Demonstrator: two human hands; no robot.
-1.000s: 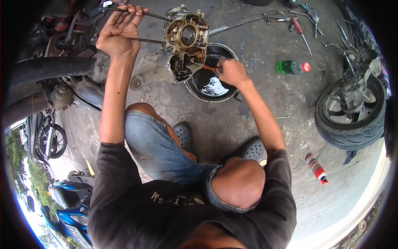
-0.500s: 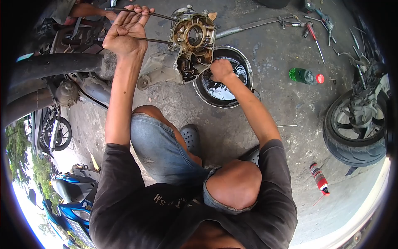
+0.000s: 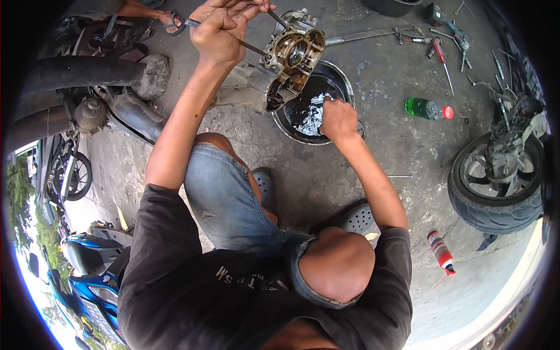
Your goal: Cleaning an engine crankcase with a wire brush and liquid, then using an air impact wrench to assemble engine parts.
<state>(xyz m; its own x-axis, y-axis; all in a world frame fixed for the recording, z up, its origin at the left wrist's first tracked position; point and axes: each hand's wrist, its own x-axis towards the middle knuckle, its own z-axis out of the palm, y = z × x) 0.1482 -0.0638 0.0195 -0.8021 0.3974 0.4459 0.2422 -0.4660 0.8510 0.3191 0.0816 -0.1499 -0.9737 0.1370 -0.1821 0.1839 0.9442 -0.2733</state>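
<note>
My left hand (image 3: 221, 35), at the upper middle, is closed round the long metal studs (image 3: 254, 48) of an oily engine crankcase (image 3: 287, 71). It holds the casing tilted above the left part of a round black basin (image 3: 352, 93), with the round bearing opening showing. Dark, shiny liquid (image 3: 315, 111) lies in the basin. Over the basin's right side is my right hand (image 3: 340, 121), its fingers curled together toward the liquid and apart from the casing. Whatever those fingers may hold is hidden.
A green-liquid bottle (image 3: 424, 108) lies to the right, near a wheel (image 3: 496, 198) and a red spray can (image 3: 441, 252). Tools (image 3: 443, 64) are scattered at the far right. Motorcycle parts (image 3: 96, 119) stand left; another person's sandalled foot (image 3: 172, 23) shows behind.
My left hand and the crankcase have moved right, and the casing has tilted. The left fingers have curled round the studs. My right hand has shifted right and nearer, away from the casing.
</note>
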